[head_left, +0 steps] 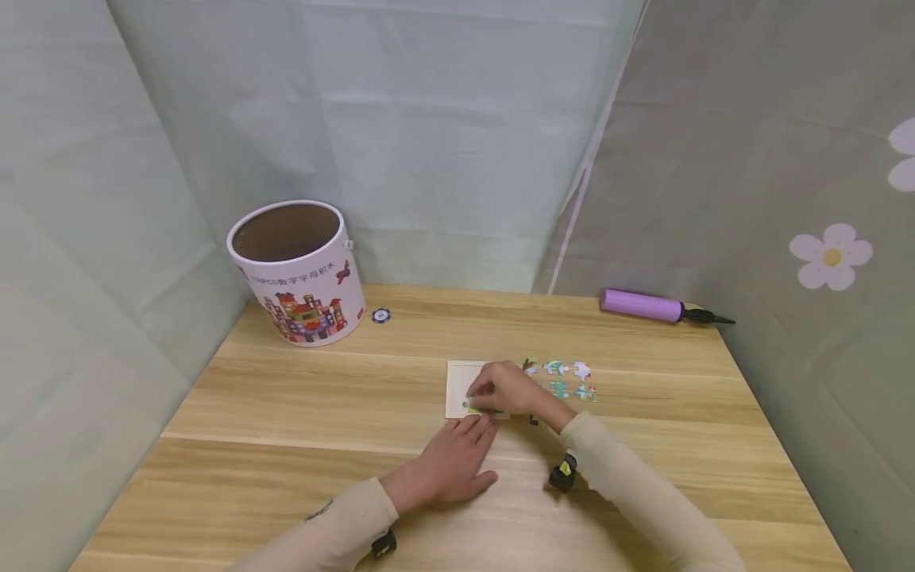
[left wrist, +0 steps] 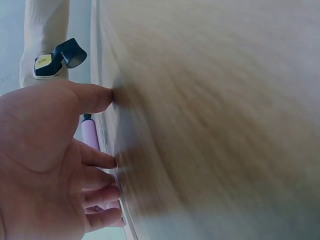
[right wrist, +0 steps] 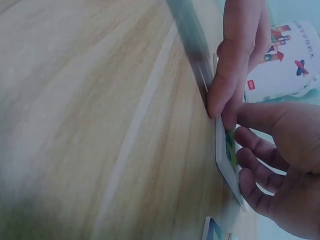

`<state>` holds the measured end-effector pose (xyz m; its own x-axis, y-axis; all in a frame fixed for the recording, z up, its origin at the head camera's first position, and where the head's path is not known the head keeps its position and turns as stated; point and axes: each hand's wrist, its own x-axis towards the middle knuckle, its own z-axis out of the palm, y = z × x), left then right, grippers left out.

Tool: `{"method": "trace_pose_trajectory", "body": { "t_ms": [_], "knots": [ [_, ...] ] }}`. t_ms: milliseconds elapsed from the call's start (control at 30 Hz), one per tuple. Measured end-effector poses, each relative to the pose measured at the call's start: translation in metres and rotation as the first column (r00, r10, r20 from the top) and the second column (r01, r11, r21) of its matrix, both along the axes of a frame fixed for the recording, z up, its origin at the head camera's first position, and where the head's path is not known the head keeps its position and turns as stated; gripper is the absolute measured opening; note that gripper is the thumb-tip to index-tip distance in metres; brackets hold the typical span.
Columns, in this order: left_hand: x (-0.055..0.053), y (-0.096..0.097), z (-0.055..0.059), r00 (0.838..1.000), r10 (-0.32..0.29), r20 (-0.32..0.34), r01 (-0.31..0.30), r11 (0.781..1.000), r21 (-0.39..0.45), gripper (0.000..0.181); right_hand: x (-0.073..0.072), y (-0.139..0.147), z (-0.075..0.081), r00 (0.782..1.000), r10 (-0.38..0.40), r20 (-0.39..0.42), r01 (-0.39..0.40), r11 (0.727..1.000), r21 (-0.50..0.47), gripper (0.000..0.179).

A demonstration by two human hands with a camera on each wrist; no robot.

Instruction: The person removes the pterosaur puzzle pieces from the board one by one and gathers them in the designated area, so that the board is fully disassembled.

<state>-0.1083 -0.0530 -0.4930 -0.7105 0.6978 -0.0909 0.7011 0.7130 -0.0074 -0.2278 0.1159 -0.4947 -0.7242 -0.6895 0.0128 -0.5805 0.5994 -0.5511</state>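
Note:
A shallow white puzzle tray [head_left: 456, 383] lies flat on the wooden table, with green jigsaw pieces along its near side. My right hand [head_left: 509, 389] reaches over the tray, fingers bent, and pinches a green puzzle piece [head_left: 472, 406] low against it. In the right wrist view, its fingertips come down beside the green picture surface [right wrist: 230, 150]. My left hand [head_left: 459, 461] rests palm down, its fairly straight fingertips touching the tray's near edge. Several loose puzzle pieces [head_left: 559, 388] lie to the right of the tray, partly hidden by the right hand and forearm.
At the back left stands a large white bucket [head_left: 309, 298] with printed blocks. Beside it is a dark-rimmed round chip [head_left: 381, 315]. A purple hand pump [head_left: 641, 305] with a black nozzle lies at the back right. Cloth curtains [head_left: 443, 159] hang behind the table.

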Motion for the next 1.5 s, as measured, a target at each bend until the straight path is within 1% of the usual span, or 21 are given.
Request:
{"method": "trace_pose_trajectory", "body": {
  "t_ms": [167,400,533,633,700,900,1033,1233,1367,1500],
  "knots": [
    [0.0,0.001,0.0,1.0,0.011,0.013,-0.012,1.0,0.007,0.072,0.0,0.001,-0.001,0.999,-0.012,0.048,0.013,1.0,-0.014,0.004],
    [-0.001,0.001,0.001,1.0,0.014,-0.002,-0.014,1.0,0.027,0.072,-0.001,0.003,-0.003,0.994,-0.037,0.098,0.042,0.997,-0.059,0.004],
    [-0.001,0.001,0.002,1.0,0.016,0.008,-0.017,0.999,0.031,0.072,-0.001,0.005,-0.003,0.991,-0.043,0.13,0.06,0.989,-0.136,0.003],
    [-0.001,0.0,0.003,1.0,0.017,0.024,-0.018,0.999,0.04,0.071,-0.001,0.01,-0.001,0.985,-0.069,0.161,0.102,0.973,-0.207,0.004],
    [-0.001,0.0,0.004,0.999,0.018,0.037,-0.019,0.999,0.047,0.071,0.0,0.015,0.002,0.983,-0.092,0.16,0.128,0.964,-0.233,0.005],
    [0.0,-0.001,0.007,0.996,0.035,0.079,-0.038,0.998,0.042,0.07,0.004,0.041,0.012,0.979,-0.149,0.137,0.18,0.952,-0.247,0.007],
    [-0.002,-0.002,0.005,0.995,0.042,0.093,-0.046,0.998,0.035,0.071,0.008,0.063,0.016,0.975,-0.18,0.13,0.207,0.948,-0.243,0.008],
    [-0.003,-0.003,0.005,0.996,0.031,0.085,-0.035,0.998,0.053,0.071,0.017,0.094,0.016,0.969,-0.221,0.109,0.242,0.939,-0.243,0.006],
    [-0.003,-0.003,0.003,0.996,0.026,0.083,-0.031,0.998,0.058,0.071,0.024,0.113,0.015,0.96,-0.261,0.104,0.278,0.936,-0.218,0.005],
    [-0.004,-0.003,0.0,0.997,0.022,0.076,-0.027,0.998,0.054,0.071,0.03,0.129,0.011,0.954,-0.289,0.079,0.299,0.935,-0.191,0.004]
  ]
}}
